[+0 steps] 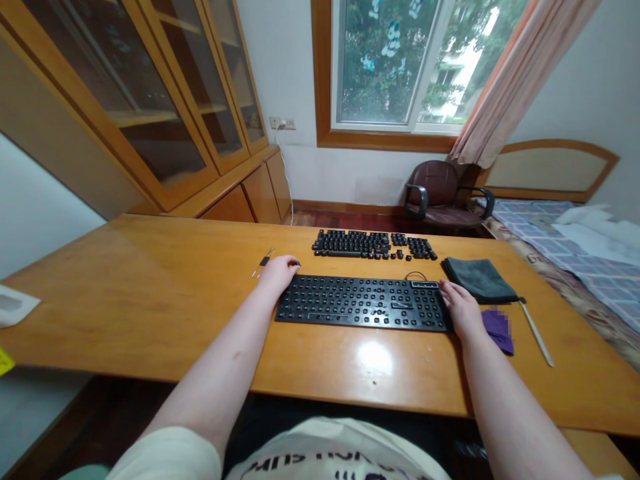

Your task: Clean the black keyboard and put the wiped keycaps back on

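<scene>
A black keyboard [363,301] with its keycaps taken off lies on the wooden desk [150,300]. My left hand [278,271] grips its far left corner, fingers curled over the edge. My right hand [460,308] holds the right end of the keyboard, fingers pressed on it. The removed black keycaps [373,244] are laid out in rows just behind the keyboard. A small wire keycap puller [263,262] lies left of my left hand.
A folded dark grey cloth [479,279] sits right of the keyboard. A purple item [497,328] and a thin pale stick [536,331] lie by my right wrist. A chair [440,193] and a bed [565,247] stand beyond the desk; cabinets [165,100] at left.
</scene>
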